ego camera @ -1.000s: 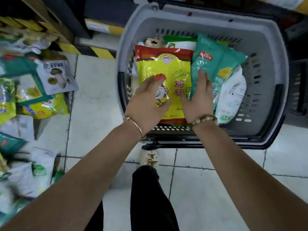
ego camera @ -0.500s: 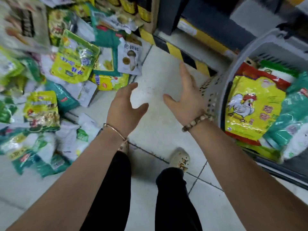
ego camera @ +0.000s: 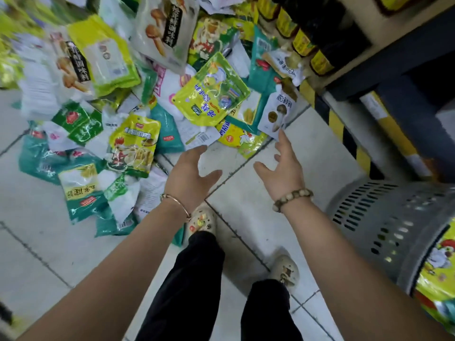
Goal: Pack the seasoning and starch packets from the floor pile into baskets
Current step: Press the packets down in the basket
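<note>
- Seasoning and starch packets [ego camera: 138,134] lie heaped and overlapping on the floor [ego camera: 44,242], ahead-left of the person; the basket [ego camera: 384,217] stands at right.
- Left hand [ego camera: 189,173] and right hand [ego camera: 283,173]: fingers spread, grasping nothing, at the pile's near edge.
- Risk: the packets look glossy and overlap; pulling one may drag its neighbours.
- Room: bare tile between pile and basket; the striped shelf base [ego camera: 337,126] hems the right.

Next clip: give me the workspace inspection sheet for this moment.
Surface: tiled floor, grout lines visible.
Job's things: packet pile sprawls at upper left; grey basket at right holds a yellow chicken packet.
Clutter: nothing seen beyond the pile.
Grippers: left hand and right hand open, empty, held out by the pile's near edge.
Cables: nothing seen.
Surroundings: shelf of dark bottles above a yellow-black striped base.
</note>
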Demonstrator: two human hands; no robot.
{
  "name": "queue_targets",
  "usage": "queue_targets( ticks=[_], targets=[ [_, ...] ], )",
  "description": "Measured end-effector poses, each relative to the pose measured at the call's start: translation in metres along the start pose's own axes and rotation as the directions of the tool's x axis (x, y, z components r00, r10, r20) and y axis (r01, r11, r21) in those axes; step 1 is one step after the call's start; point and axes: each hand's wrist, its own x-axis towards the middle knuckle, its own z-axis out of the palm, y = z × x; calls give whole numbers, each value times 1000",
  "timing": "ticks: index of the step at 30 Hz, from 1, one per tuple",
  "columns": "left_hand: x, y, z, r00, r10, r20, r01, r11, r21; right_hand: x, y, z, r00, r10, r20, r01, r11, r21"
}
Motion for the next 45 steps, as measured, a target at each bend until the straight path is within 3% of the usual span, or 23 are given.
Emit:
queue_targets(
  ticks=[9, 13, 21, 31, 34, 36, 40, 45],
  targets=[
    [61, -7, 0, 997, -78, 20, 78, 997, 1, 60, -19, 19, 996, 51, 79, -48, 998, -33],
    [100, -7, 13, 982, -156, 108, 149, 986, 71, 94, -19, 19, 987, 100, 124, -96, 995, -38],
    [169, 5, 19, 956, -268, 122, 243, 951, 191, 175, -23, 2, 961, 200, 190, -185, 978, -94],
    [285, -12, 33, 985, -171, 29, 135, 860, 492, 263, -6, 31, 958, 237, 165, -218, 968, -122],
    [309, -21, 37, 985, -164, -49, 162, 802, 574, 279, 4, 39, 928, 350, 125, -359, 932, 56],
    [319, -24, 37, 986, -145, -87, 168, 779, 604, 293, 17, 38, 878, 450, 166, -478, 847, 233],
    [321, -18, 32, 978, -210, -10, 197, 894, 402, 296, 29, 22, 791, 531, 304, -608, 620, 497],
    [298, -14, 22, 986, -151, 75, 122, 945, 305, 307, 25, -10, 754, 598, 272, -622, 514, 591]
  ],
)
